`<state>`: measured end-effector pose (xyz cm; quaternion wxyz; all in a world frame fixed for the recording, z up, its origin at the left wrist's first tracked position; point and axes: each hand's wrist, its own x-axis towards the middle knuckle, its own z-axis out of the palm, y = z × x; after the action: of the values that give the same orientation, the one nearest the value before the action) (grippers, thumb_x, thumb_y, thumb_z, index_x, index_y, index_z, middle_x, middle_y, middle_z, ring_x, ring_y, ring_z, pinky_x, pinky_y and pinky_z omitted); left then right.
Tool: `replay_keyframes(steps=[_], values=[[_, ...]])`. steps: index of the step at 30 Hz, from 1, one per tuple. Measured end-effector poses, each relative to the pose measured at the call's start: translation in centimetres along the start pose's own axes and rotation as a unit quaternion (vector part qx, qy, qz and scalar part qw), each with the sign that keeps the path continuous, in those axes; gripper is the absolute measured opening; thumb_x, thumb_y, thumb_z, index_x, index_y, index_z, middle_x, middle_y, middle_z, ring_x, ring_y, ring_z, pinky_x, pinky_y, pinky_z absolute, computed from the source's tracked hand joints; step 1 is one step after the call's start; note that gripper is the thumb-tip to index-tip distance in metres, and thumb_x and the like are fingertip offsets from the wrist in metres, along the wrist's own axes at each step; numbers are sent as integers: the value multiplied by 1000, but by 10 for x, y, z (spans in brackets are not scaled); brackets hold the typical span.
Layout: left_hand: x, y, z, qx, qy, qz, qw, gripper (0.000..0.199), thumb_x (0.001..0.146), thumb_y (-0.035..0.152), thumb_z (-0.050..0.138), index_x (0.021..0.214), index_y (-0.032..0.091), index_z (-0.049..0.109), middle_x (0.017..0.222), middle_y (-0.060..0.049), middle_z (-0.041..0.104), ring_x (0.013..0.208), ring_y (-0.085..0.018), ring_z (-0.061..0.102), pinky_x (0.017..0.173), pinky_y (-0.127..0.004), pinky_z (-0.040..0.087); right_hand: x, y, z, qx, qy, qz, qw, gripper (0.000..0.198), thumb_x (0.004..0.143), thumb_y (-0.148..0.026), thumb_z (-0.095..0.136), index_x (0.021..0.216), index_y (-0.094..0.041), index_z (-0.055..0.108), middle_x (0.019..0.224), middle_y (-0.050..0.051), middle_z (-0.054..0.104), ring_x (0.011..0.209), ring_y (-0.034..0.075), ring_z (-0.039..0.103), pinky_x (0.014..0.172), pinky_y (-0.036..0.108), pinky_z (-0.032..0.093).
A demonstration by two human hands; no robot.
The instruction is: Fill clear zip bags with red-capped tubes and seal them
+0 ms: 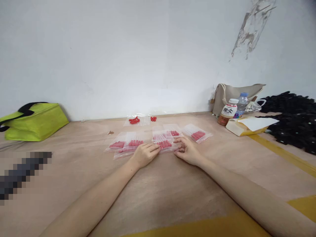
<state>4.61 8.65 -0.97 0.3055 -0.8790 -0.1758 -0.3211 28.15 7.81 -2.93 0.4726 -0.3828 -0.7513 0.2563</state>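
My left hand [147, 154] is closed at the lower left edge of a clear zip bag [165, 148], fingers together and thumb hidden. Inside that bag, a row of red cylindrical pieces [164, 144] shows through the plastic. My right hand [188, 151] is beside the bag's right edge, thumb and fingers apart and slightly curled. Left of my left hand, more filled bags [134, 138] overlap on the table. Another filled bag [197, 133] lies beyond my right hand, and one [174, 129] sits behind the middle bag.
Near the wall are loose red pieces [153, 118] and more on a clear bag [134, 120]. A green bag [37, 121] stands far left. To the right are a drink bottle [227, 113], an open carton [247, 127], a beige bag [225, 92] and a heap of black pieces [293, 121].
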Motion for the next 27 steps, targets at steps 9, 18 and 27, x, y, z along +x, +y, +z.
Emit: replay_keyframes(steps=[9, 18, 27], values=[[-3, -3, -2, 25, 22, 35, 999, 11, 83, 10, 51, 82, 15, 60, 83, -1, 68, 76, -13, 64, 61, -23, 50, 1, 9, -5, -296, 50, -278, 912, 16, 84, -14, 45, 81, -21, 59, 84, 5, 62, 79, 15, 59, 70, 27, 50], [-2, -5, -2, -4, 52, 38, 998, 9, 82, 9, 52, 78, 15, 59, 82, -1, 69, 73, -13, 64, 64, -25, 53, 3, 3, -11, -450, 63, -334, 826, 24, 85, -11, 42, 71, -18, 61, 75, 3, 64, 65, 11, 54, 61, 24, 42], [3, 0, -2, -13, 55, -1, 998, 8, 83, 13, 52, 81, 15, 59, 81, -3, 68, 72, -14, 64, 64, -25, 54, 13, -14, 19, -443, 101, -382, 805, 11, 83, -19, 53, 88, -21, 63, 79, 0, 67, 75, 12, 55, 64, 25, 38]])
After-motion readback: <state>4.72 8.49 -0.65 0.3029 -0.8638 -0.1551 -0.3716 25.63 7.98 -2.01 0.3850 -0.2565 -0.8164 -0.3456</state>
